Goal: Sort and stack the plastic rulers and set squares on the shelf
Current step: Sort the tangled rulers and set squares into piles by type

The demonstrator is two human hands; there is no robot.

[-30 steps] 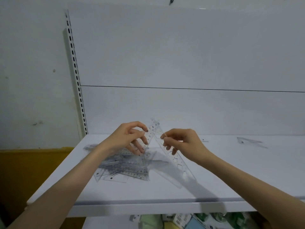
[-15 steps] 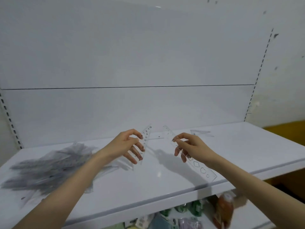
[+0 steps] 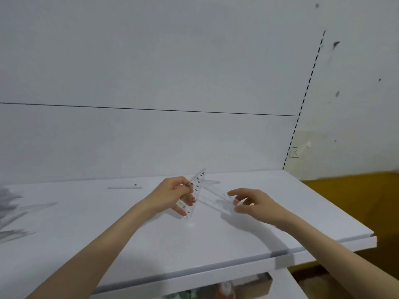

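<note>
1. Left hand (image 3: 176,196): the fingers are curled round a clear set square (image 3: 197,186). It is held tilted above the shelf (image 3: 216,244), printed scale facing us. We judge this keeps its type readable for sorting.
2. Right hand (image 3: 251,203): thumb and fingertips pinch one end of a clear ruler (image 3: 218,194). The ruler's far end slants up toward the set square. The two pieces are near each other, but we cannot tell whether they touch.
3. We judge that holding one piece in each hand keeps the two kinds apart until each goes to its own stack.
4. Unsorted pile (image 3: 10,212): a blurred grey heap lies at the shelf's left edge, well apart from both hands.
5. A slim strip (image 3: 124,187), possibly another ruler, lies flat near the back wall.
6. A faint triangular piece (image 3: 212,181) shows just behind the held items. It is too pale to identify.
7. A slotted upright (image 3: 308,93) bounds the shelf at the right. Blurred goods (image 3: 226,288) sit on the level below.
8. Nothing visible lies between the hands and the bare shelf beneath them.
</note>
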